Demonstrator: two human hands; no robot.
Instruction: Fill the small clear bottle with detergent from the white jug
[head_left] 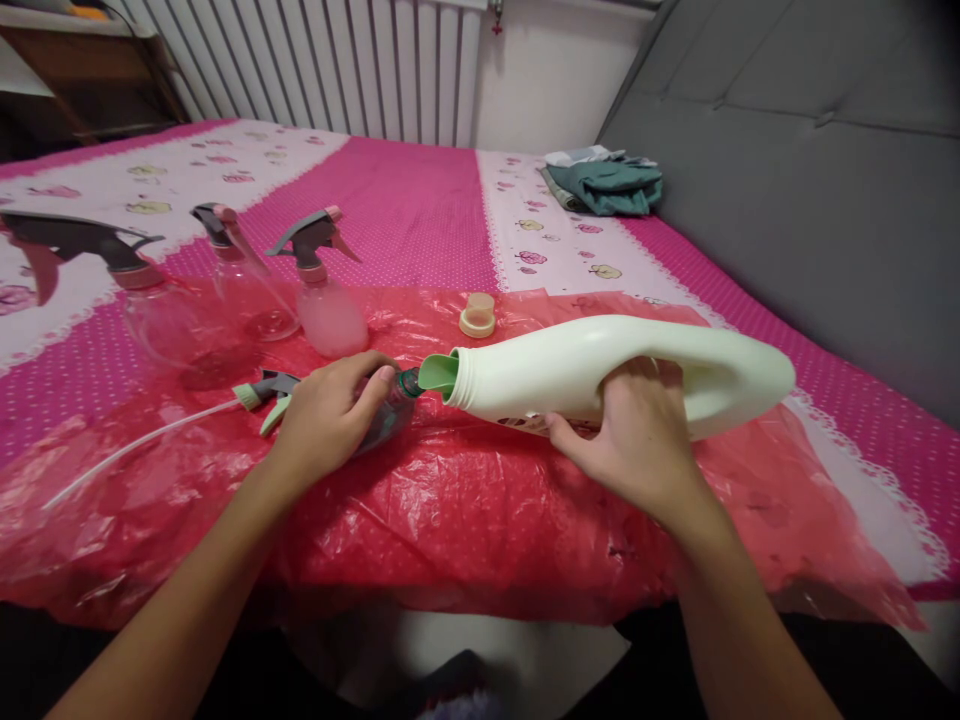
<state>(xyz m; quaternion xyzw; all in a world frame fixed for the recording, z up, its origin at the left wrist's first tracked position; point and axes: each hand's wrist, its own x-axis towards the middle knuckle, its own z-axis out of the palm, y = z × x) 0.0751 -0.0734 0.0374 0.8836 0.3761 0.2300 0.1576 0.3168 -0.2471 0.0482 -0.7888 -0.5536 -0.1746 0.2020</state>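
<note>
My right hand [645,430] is closed around the handle of a large pale green detergent jug [540,370], tipped on its side with its green spout pointing left. My left hand [334,410] wraps round a clear spray bottle [388,415], whose open neck is tilted toward the spout. Spout and neck meet or nearly meet; I cannot tell whether they touch, and no liquid stream shows. Beside my left hand lies a detached spray head [270,392] with a green collar and trigger and a long white tube. Behind the jug's mouth stands a cream cap [478,315].
Red plastic sheeting [480,520] covers the near part of a pink bed [412,200]. Three spray bottles with grey and pink heads stand at the left, one holding cloudy liquid [332,318]. Folded clothes [607,183] lie by the grey headboard [795,170]. A radiator [322,70] stands behind.
</note>
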